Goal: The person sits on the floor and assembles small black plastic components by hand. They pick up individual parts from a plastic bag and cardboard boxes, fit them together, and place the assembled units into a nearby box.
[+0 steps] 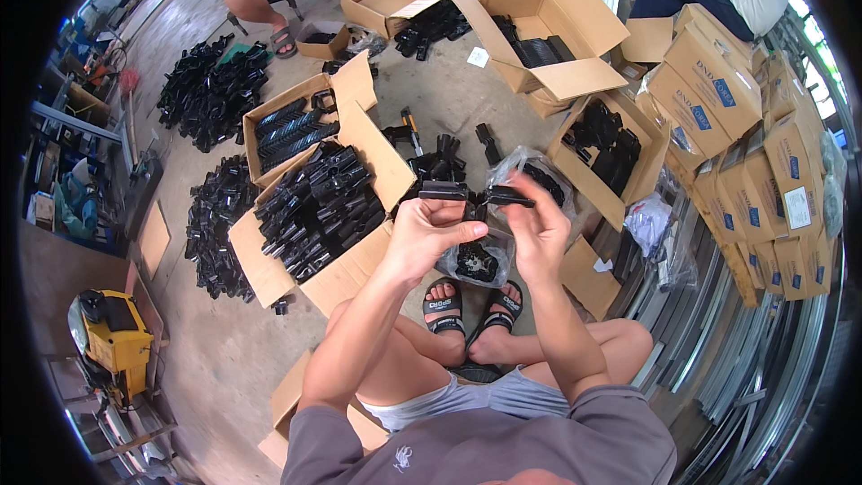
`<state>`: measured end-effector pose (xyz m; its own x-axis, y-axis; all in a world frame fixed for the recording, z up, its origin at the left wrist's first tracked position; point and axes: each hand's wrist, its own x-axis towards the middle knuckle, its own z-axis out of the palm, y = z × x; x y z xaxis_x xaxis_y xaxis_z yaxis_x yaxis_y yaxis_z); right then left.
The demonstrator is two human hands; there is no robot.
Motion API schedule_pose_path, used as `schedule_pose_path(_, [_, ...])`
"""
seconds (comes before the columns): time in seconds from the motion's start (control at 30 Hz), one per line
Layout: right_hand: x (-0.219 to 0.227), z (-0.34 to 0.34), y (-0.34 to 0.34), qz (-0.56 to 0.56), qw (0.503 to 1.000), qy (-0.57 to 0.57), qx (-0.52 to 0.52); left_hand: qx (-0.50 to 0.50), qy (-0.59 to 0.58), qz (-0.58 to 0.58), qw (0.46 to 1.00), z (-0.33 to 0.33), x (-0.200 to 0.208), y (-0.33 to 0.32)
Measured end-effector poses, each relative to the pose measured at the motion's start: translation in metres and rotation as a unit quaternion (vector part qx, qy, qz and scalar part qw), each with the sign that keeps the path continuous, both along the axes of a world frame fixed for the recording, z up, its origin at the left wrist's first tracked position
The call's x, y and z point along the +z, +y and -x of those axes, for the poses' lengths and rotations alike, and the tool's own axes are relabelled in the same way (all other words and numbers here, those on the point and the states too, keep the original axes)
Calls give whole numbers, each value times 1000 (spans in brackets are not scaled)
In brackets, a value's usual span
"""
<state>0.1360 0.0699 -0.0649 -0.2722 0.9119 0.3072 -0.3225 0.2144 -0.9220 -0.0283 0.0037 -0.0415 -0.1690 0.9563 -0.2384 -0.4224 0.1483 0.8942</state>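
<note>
My left hand (420,238) pinches a black block-shaped piece (444,189) between thumb and fingers. Close by on its right, my right hand (540,232) is closed on another black piece (510,195); its fingertips are slightly blurred. Both pieces are held up at nearly the same height, a small gap apart. Below them, between my feet and hands, lies a see-through plastic bag (476,262) of small dark parts. A second see-through bag (539,162) lies beyond my right hand. More black pieces (438,162) lie loose on the floor beyond my hands.
Open cartons of black pieces stand left (355,283) and right (648,157). Black heaps (220,224) lie further left. Stacked cartons (759,171) and long metal profiles (718,368) line the right. Two other people sit at the far side. A yellow machine (117,341) stands lower left.
</note>
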Motion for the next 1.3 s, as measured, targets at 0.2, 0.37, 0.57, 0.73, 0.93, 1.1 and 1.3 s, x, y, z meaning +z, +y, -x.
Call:
schedule_pose_path(0.2, [-101, -33, 111, 174, 962, -43, -207, 35, 211, 60, 975, 26, -11, 9])
schedule_pose_path(0.37, [-277, -109, 173, 151, 788, -581, -138, -42, 399, 131, 907, 35, -7, 21])
schedule_pose_path(0.57, [-294, -83, 167, 141, 739, -653, -88, -130, 523, 162, 827, 37, -29, 26])
schedule_pose_path(0.73, [-308, -58, 167, 162, 767, -611, -104, -143, 562, 140, 803, 36, -47, 27])
schedule_pose_path(0.93, [-316, -50, 173, 202, 748, -617, -139, -144, 577, 131, 794, 34, -48, 32])
schedule_pose_path(1.1, [-329, -66, 181, 188, 760, -614, -101, -143, 570, 105, 802, 29, -43, 31])
schedule_pose_path(1.3, [-296, -75, 166, 9, 826, -534, -179, -114, 594, 87, 792, 29, -48, 27])
